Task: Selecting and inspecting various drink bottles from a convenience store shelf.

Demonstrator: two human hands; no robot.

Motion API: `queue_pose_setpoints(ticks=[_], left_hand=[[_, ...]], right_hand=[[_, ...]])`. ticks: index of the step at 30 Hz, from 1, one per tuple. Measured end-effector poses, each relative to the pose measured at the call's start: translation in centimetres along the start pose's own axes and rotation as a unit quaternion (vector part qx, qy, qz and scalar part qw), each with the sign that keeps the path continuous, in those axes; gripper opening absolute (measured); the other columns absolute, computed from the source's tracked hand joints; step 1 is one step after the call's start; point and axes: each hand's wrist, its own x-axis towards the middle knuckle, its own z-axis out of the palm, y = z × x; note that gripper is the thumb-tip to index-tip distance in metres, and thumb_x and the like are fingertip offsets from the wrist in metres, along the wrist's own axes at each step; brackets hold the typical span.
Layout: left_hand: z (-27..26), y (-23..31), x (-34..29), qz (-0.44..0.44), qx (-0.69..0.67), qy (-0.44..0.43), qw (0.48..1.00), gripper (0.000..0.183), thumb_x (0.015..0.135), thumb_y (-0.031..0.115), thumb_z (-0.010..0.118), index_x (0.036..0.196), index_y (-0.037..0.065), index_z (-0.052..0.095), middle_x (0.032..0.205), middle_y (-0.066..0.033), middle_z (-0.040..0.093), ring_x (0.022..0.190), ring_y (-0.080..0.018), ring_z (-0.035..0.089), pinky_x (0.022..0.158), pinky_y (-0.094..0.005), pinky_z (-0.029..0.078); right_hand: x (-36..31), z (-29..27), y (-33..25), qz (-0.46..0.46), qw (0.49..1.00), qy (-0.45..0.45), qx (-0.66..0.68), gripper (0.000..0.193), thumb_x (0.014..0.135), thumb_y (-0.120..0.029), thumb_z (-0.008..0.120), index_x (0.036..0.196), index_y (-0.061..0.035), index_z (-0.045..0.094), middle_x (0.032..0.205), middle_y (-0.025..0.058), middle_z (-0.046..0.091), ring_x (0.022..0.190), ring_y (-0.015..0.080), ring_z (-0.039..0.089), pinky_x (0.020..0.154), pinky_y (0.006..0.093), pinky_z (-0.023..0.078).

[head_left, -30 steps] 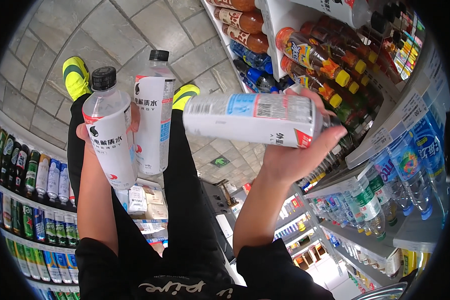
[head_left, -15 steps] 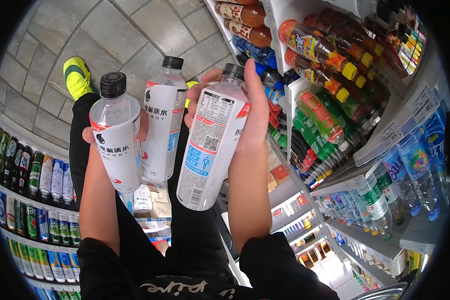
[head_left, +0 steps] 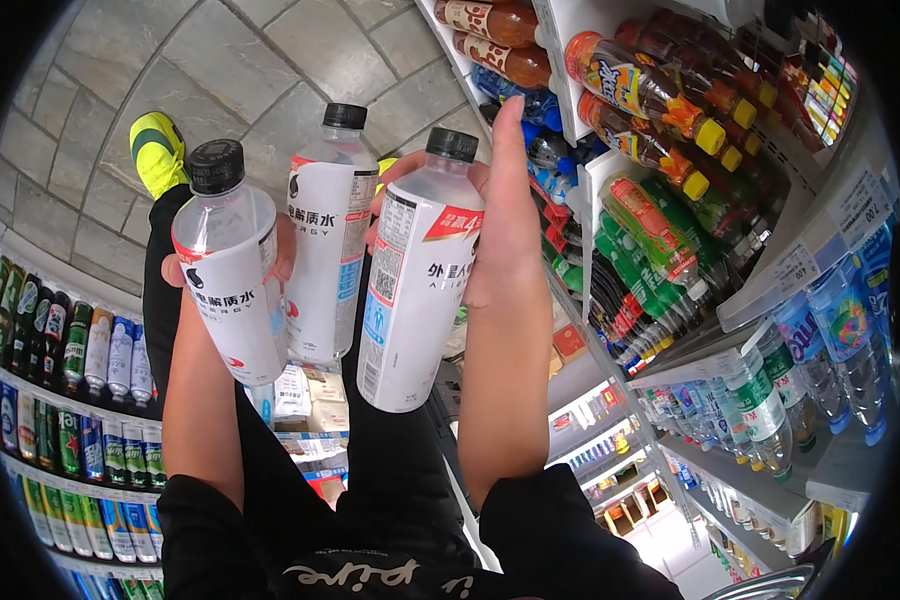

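Three clear plastic drink bottles with white labels and black caps are held up in front of me. My left hand (head_left: 286, 252) is closed around the left bottle (head_left: 228, 290), its fingers showing between that one and the middle bottle (head_left: 325, 250). The middle bottle stands close behind those fingers; what grips it is mostly hidden. My right hand (head_left: 505, 215) is wrapped around the right bottle (head_left: 417, 290), thumb pointing up and fingertips coming round its far left side. A red label corner and large dark lettering on this bottle face me. All three caps are on.
At the right, shelves hold orange soda bottles (head_left: 650, 105), green bottles (head_left: 635, 270) and water bottles (head_left: 755, 410), with price tags along the edge. Curved shelves of cans (head_left: 70, 440) line the left. Grey stone floor (head_left: 230, 70) lies ahead, with my yellow shoe (head_left: 157, 150) on it.
The right bottle has turned in my right hand: its small-print panel has swung left and the red corner with large lettering has come into view. The left bottle has tilted slightly.
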Motion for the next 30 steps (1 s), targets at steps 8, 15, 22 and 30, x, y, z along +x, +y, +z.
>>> queue_pose_setpoints(ticks=[8,15,22,30], left_hand=[[0.2,-0.1,-0.1,-0.001,-0.006,-0.003,1.000,0.096,0.056,0.064,0.083,0.121,-0.004,0.059,0.087,-0.0215,0.065,0.075,-0.0315,0.067,0.062,-0.0407,0.055],[0.3,-0.3,0.3,0.002,-0.007,-0.013,1.000,0.096,0.056,0.062,0.083,0.122,-0.004,0.059,0.087,-0.0222,0.065,0.074,-0.0322,0.068,0.061,-0.0417,0.056],[0.0,-0.6,0.5,0.006,-0.022,-0.022,1.000,0.098,0.054,0.059,0.085,0.123,-0.006,0.059,0.089,-0.0258,0.065,0.075,-0.0355,0.069,0.062,-0.0455,0.058],[1.2,-0.6,-0.1,0.006,-0.058,0.043,0.997,0.092,0.049,0.062,0.082,0.109,-0.005,0.065,0.088,-0.0266,0.066,0.072,-0.0351,0.069,0.060,-0.0432,0.058]], right_hand=[[0.4,0.6,-0.5,-0.077,0.991,0.094,-0.055,0.095,0.091,-0.085,0.033,0.090,0.0029,0.067,0.079,0.0154,0.071,0.068,0.0231,0.071,0.063,0.0348,0.059],[0.4,1.2,-0.9,-0.115,0.978,0.140,-0.103,0.088,0.093,-0.082,0.036,0.090,0.0002,0.068,0.079,0.0130,0.071,0.069,0.0200,0.070,0.063,0.0338,0.058],[0.3,1.6,-1.4,-0.126,0.973,0.146,-0.130,0.086,0.095,-0.080,0.036,0.091,-0.0002,0.068,0.083,0.0132,0.072,0.071,0.0193,0.070,0.066,0.0328,0.058],[0.1,2.2,-1.8,-0.144,0.966,0.156,-0.149,0.084,0.095,-0.079,0.036,0.095,-0.0015,0.068,0.089,0.0139,0.073,0.076,0.0196,0.070,0.070,0.0339,0.057]])
